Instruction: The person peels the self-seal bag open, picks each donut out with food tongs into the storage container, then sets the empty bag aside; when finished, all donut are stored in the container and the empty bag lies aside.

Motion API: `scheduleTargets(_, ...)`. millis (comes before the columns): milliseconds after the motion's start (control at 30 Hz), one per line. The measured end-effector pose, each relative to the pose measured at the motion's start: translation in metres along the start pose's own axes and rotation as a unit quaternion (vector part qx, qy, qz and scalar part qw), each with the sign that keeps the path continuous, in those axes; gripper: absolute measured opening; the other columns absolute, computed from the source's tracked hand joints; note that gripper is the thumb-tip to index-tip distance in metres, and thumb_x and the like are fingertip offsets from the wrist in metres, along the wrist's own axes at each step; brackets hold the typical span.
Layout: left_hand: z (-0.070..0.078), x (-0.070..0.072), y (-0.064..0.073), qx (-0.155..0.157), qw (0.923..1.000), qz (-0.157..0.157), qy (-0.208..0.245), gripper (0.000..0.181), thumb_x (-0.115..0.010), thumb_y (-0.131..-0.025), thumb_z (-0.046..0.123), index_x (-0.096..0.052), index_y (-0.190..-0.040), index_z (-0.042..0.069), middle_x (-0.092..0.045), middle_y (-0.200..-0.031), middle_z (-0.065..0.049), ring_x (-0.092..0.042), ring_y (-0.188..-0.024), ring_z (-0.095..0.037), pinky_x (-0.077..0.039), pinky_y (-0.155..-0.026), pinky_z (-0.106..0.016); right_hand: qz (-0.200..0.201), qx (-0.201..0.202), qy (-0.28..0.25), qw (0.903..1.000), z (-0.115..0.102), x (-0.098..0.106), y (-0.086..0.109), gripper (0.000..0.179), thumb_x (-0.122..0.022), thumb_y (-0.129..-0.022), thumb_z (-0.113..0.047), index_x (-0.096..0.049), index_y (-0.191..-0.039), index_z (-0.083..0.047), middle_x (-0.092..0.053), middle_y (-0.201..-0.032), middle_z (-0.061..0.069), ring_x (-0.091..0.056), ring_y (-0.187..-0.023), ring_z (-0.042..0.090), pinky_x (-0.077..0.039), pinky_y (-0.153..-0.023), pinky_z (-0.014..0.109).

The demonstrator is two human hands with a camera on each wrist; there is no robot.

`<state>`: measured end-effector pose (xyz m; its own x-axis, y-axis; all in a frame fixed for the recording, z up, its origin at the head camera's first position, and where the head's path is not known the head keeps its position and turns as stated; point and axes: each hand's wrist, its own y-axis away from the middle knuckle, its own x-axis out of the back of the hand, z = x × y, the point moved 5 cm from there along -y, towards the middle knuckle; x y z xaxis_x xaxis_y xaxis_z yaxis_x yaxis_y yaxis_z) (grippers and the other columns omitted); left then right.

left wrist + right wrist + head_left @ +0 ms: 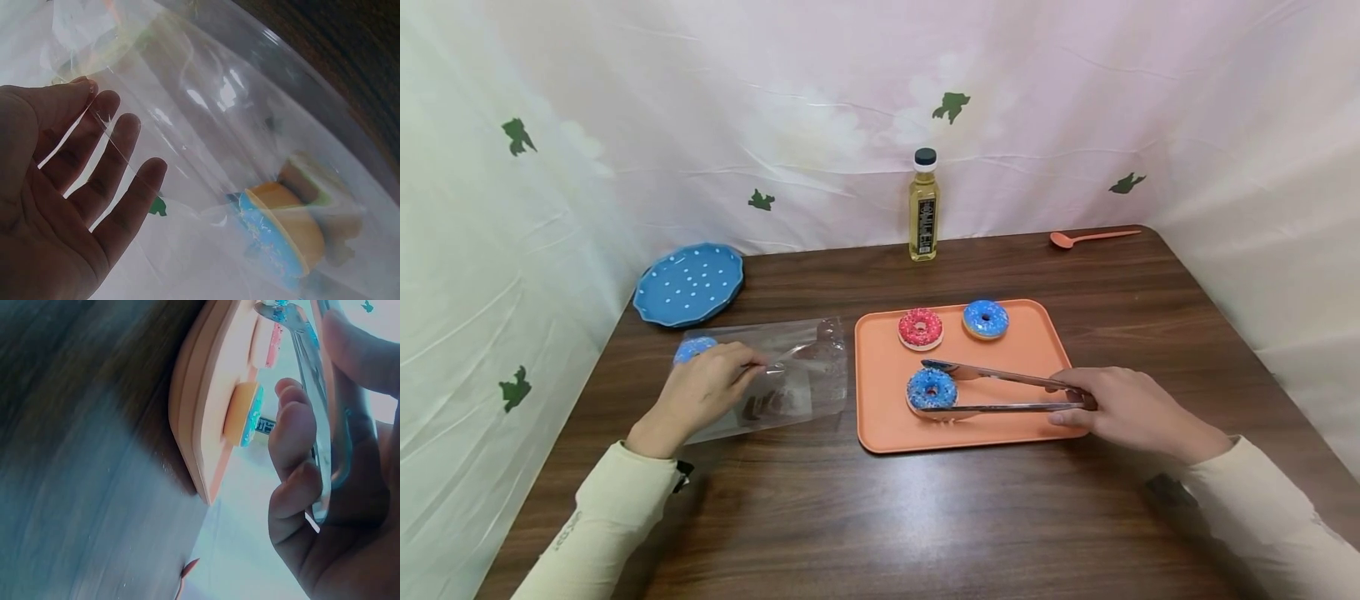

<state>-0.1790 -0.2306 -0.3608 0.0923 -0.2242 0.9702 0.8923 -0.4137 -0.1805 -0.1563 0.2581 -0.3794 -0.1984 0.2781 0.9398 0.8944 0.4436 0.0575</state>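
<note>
My left hand (706, 385) pinches the upper edge of a clear plastic bag (827, 379) between thumb and index finger; the other fingers are spread in the left wrist view. Inside the bag lies a blue-iced donut (275, 231), partly hidden by the hand in the head view. My right hand (1131, 410) grips metal tongs (1000, 407), whose arms are spread around a blue sprinkled donut (932, 389) at the front of the orange tray (880, 433). Behind it on the tray sit a red sprinkled donut (921, 328) and another blue donut (986, 319).
A blue polka-dot plate (692, 287) stands at the back left of the wooden table (910, 517). An oil bottle (923, 208) rises behind the tray, near the curtain. The orange spoon (1093, 237) lies along the back right edge.
</note>
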Motion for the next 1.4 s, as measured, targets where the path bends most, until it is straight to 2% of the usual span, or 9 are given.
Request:
scheduleTargets(300, 0.000, -0.001, -0.001, 0.000, 1.0000, -0.004, 0.001, 0.010, -0.072, -0.096, 0.020, -0.077, -0.103, 0.015, -0.072, -0.096, 0.002, -0.068, -0.084, -0.019, -0.055, -0.066, -0.042, 0.007, 0.006, -0.003, 0.9999, 0.000, -0.002, -0.001, 0.034, -0.077, -0.087, -0.048, -0.070, -0.108, -0.022, -0.048, -0.073, -0.016, -0.044, -0.063, 0.003, -0.037, -0.057, 0.027)
scheduleTargets(567, -0.001, 0.000, -0.002, -0.001, 1.0000, 0.001, 0.003, 0.012, -0.072, -0.096, 0.021, -0.076, -0.104, 0.014, -0.072, -0.097, 0.001, -0.068, -0.087, -0.019, -0.056, -0.072, -0.044, 0.014, 0.003, -0.034, 0.9993, -0.004, 0.016, -0.008, 0.036, -0.080, -0.087, -0.039, -0.068, -0.111, -0.016, -0.048, -0.073, -0.011, -0.045, -0.064, 0.008, -0.036, -0.056, 0.027)
scheduleTargets(833, -0.002, 0.001, 0.000, 0.008, 1.0000, 0.001, 0.006, 0.012, -0.071, -0.096, 0.022, -0.076, -0.104, 0.014, -0.072, -0.099, 0.000, -0.068, -0.088, -0.020, -0.056, -0.072, -0.044, 0.011, 0.040, -0.024, 0.9988, -0.033, 0.018, -0.032, 0.037, -0.077, -0.090, -0.040, -0.069, -0.114, -0.013, -0.049, -0.073, -0.011, -0.044, -0.061, 0.008, -0.035, -0.059, 0.031)
scheduleTargets(967, -0.002, 0.002, 0.001, 0.012, 0.9999, 0.000, 0.006, 0.012, -0.071, -0.096, 0.021, -0.077, -0.104, 0.014, -0.072, -0.099, 0.000, -0.068, -0.088, -0.019, -0.056, -0.071, -0.044, 0.000, 0.051, -0.017, 0.9986, -0.049, 0.014, -0.049, 0.032, -0.076, -0.089, -0.041, -0.069, -0.106, -0.015, -0.049, -0.070, -0.011, -0.044, -0.059, 0.009, -0.035, -0.055, 0.031)
scheduleTargets(1100, -0.002, 0.004, 0.002, 0.016, 0.9998, 0.001, 0.007, 0.012, -0.072, -0.095, 0.021, -0.077, -0.104, 0.014, -0.072, -0.099, 0.000, -0.068, -0.087, -0.019, -0.056, -0.070, -0.043, -0.001, 0.063, -0.008, 0.9980, -0.065, 0.010, -0.067, 0.038, -0.074, -0.091, -0.043, -0.072, -0.112, -0.012, -0.051, -0.070, -0.010, -0.045, -0.058, 0.009, -0.037, -0.052, 0.031)
scheduleTargets(1167, -0.002, 0.004, 0.003, 0.020, 0.9998, 0.003, 0.007, 0.012, -0.072, -0.095, 0.021, -0.077, -0.105, 0.014, -0.072, -0.100, 0.001, -0.068, -0.087, -0.018, -0.056, -0.069, -0.043, 0.004, 0.071, -0.005, 0.9974, -0.074, 0.008, -0.076, 0.042, -0.073, -0.092, -0.042, -0.073, -0.119, -0.010, -0.058, -0.074, -0.010, -0.048, -0.060, 0.008, -0.040, -0.054, 0.031)
scheduleTargets(1267, -0.002, 0.005, 0.004, 0.022, 0.9997, 0.006, 0.008, 0.012, -0.072, -0.095, 0.020, -0.077, -0.105, 0.014, -0.072, -0.100, 0.001, -0.068, -0.087, -0.018, -0.056, -0.069, -0.044, 0.002, 0.077, -0.003, 0.9970, -0.088, 0.004, -0.089, 0.044, -0.071, -0.093, -0.044, -0.072, -0.120, -0.009, -0.063, -0.079, -0.009, -0.052, -0.062, 0.007, -0.044, -0.055, 0.030)
scheduleTargets(1400, -0.001, 0.005, 0.003, 0.017, 0.9998, 0.010, 0.006, 0.011, -0.073, -0.095, 0.020, -0.077, -0.104, 0.014, -0.072, -0.100, 0.001, -0.068, -0.089, -0.019, -0.056, -0.071, -0.044, -0.019, 0.079, 0.000, 0.9967, -0.103, -0.001, -0.106, 0.049, -0.069, -0.094, -0.047, -0.070, -0.125, -0.010, -0.059, -0.071, -0.009, -0.051, -0.059, 0.010, -0.043, -0.053, 0.031)
